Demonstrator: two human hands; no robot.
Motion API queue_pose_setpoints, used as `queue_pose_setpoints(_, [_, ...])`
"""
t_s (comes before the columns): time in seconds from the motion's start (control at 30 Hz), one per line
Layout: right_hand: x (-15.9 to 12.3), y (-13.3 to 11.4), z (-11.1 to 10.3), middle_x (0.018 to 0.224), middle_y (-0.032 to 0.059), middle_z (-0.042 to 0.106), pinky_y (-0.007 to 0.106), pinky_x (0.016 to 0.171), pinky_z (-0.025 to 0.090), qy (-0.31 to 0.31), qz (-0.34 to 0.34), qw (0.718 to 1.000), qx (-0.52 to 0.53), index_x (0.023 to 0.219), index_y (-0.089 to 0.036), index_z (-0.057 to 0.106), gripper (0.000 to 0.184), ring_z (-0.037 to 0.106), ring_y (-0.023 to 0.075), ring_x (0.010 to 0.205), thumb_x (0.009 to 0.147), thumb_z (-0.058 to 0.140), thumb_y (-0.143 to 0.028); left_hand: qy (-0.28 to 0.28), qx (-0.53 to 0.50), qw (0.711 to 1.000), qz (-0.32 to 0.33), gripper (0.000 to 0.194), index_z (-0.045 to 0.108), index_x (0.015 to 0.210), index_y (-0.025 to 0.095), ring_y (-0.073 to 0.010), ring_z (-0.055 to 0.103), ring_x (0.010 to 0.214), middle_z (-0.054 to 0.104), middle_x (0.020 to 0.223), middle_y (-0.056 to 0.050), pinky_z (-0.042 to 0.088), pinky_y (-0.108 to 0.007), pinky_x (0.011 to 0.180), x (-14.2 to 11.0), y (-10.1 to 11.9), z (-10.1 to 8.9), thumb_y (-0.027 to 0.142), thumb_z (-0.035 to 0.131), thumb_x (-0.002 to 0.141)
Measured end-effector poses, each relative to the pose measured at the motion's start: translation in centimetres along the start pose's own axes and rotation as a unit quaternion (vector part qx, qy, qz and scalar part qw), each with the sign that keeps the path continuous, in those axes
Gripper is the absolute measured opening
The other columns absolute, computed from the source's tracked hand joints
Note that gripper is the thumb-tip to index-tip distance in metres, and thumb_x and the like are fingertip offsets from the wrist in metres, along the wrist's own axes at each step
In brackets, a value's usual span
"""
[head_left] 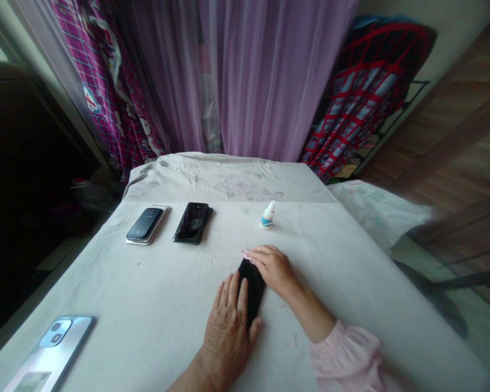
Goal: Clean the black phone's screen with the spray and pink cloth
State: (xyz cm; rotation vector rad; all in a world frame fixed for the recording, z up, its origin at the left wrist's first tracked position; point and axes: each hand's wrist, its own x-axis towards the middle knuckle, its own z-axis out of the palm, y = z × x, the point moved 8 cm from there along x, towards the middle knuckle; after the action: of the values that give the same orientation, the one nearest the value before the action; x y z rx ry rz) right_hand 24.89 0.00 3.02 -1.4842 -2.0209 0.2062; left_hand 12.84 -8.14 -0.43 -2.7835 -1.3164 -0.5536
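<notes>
A black phone [253, 294] lies flat on the table in front of me, partly covered by both hands. My left hand [227, 316] rests along its left side with the fingers stretched out. At the phone's far end, my right hand [273, 267] is closed on a small pink cloth [247, 254], most of it hidden under the fingers. Beyond the hands stands a small white spray bottle [267, 215] with a blue label, upright.
Two stacked dark phones [193, 223] and another stacked pair [146, 224] lie at the back left. A silvery-blue phone [51, 354] sits at the near left. A white cloth covers the table [155, 294]. Purple curtains [261, 76] hang behind; a whitish bag [379, 209] is at the right.
</notes>
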Motion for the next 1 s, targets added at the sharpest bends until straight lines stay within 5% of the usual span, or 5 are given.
queue_pose_setpoints(0.23, [-3.8, 1.0, -2.5, 0.099, 0.0038, 0.072, 0.028, 0.081, 0.051, 0.012, 0.024, 1.000, -0.014, 0.111, -0.025, 0.070, 0.031, 0.063, 0.0165, 0.088, 0.091, 0.049, -0.012, -0.005, -0.005, 1.000, 0.012, 0.066, 0.032, 0.143, 0.006, -0.0335, 0.035, 0.138, 0.038, 0.148, -0.022, 0.036, -0.050, 0.109, 0.3, 0.0, 0.0, 0.024, 0.053, 0.082])
queue_pose_setpoints(0.47, [0.0, 0.5, 0.1, 0.090, 0.0042, 0.074, 0.030, 0.079, 0.051, 0.012, 0.013, 0.999, -0.032, 0.097, -0.024, 0.075, 0.026, 0.064, 0.0181, 0.084, 0.086, 0.055, -0.009, -0.013, -0.008, 0.999, 0.031, 0.070, 0.034, 0.141, 0.007, -0.0335, 0.035, 0.138, 0.040, 0.148, -0.022, 0.036, -0.051, 0.108, 0.5, -0.2, -0.3, 0.019, 0.052, 0.076])
queue_pose_setpoints(0.7, [-2.7, 0.3, -1.0, 0.100, 0.0040, 0.072, 0.028, 0.079, 0.052, 0.053, -0.011, 0.998, -0.021, 0.110, -0.025, 0.070, 0.035, 0.064, 0.0174, 0.089, 0.090, 0.047, -0.008, 0.025, 0.018, 0.998, 0.056, 0.076, 0.038, 0.140, 0.006, -0.0367, 0.044, 0.131, 0.045, 0.143, -0.025, 0.041, -0.051, 0.102, 0.2, -0.6, 0.7, 0.020, 0.056, 0.067])
queue_pose_setpoints(0.83, [-5.1, 0.7, -2.1, 0.103, 0.0038, 0.071, 0.028, 0.080, 0.052, 0.055, -0.010, 0.998, -0.017, 0.114, -0.026, 0.068, 0.035, 0.064, 0.0170, 0.091, 0.092, 0.045, -0.011, 0.036, 0.009, 0.996, 0.086, 0.072, 0.036, 0.141, 0.009, -0.0356, 0.041, 0.133, 0.043, 0.145, -0.022, 0.040, -0.052, 0.103, 0.2, -1.1, 1.4, 0.028, 0.058, 0.075])
queue_pose_setpoints(1.0, [-3.4, 0.6, -1.2, 0.097, 0.0055, 0.071, 0.030, 0.077, 0.053, 0.054, -0.023, 0.998, -0.027, 0.110, -0.024, 0.070, 0.034, 0.064, 0.0181, 0.086, 0.093, 0.044, -0.011, 0.000, -0.006, 0.994, 0.110, 0.066, 0.039, 0.139, 0.010, -0.0349, 0.043, 0.133, 0.045, 0.144, -0.021, 0.043, -0.055, 0.102, 0.6, -1.4, 1.0, 0.035, 0.059, 0.082])
